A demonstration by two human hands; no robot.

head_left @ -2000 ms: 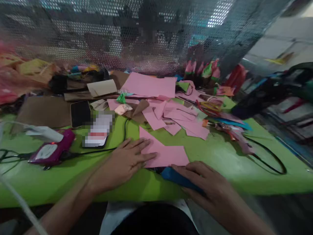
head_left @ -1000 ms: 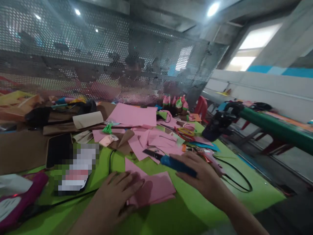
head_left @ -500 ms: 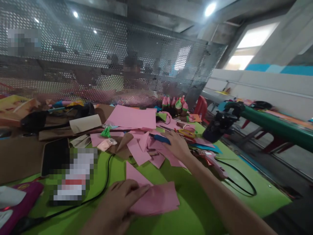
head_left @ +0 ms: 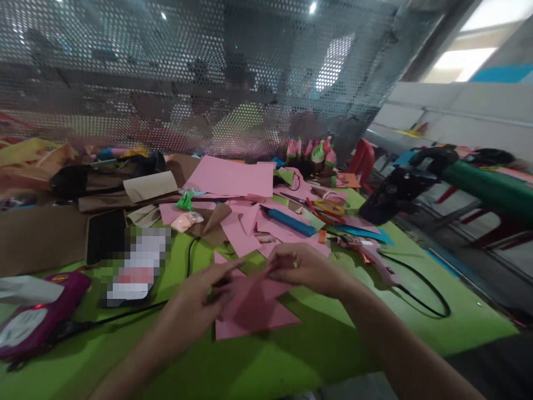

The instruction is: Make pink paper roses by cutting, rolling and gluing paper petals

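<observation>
Pink paper pieces (head_left: 250, 319) with pointed corners lie in front of me, low over the green table. At their left edge is my left hand (head_left: 200, 300), its thumb on the paper and its index finger stretched along the top; the other fingers are partly hidden. My right hand (head_left: 306, 269) pinches the upper right part of the pink paper between thumb and fingers. Beyond the right hand, a blue-handled cutter (head_left: 291, 222) lies on loose pink scraps, with yellow-and-red handled scissors (head_left: 328, 208) beside it.
A pink glue gun (head_left: 378, 261) with a looping black cord lies at right. To the left are a dark phone (head_left: 106, 238), a blurred-out item (head_left: 139, 266) and a purple corded device (head_left: 45, 316). Pink sheets (head_left: 233, 178) and paper cones (head_left: 318, 153) stand farther back.
My right hand has left the blue-handled cutter and come back to the pink paper. The paper's pieces have shifted under both hands. The view has tilted down and turned slightly left.
</observation>
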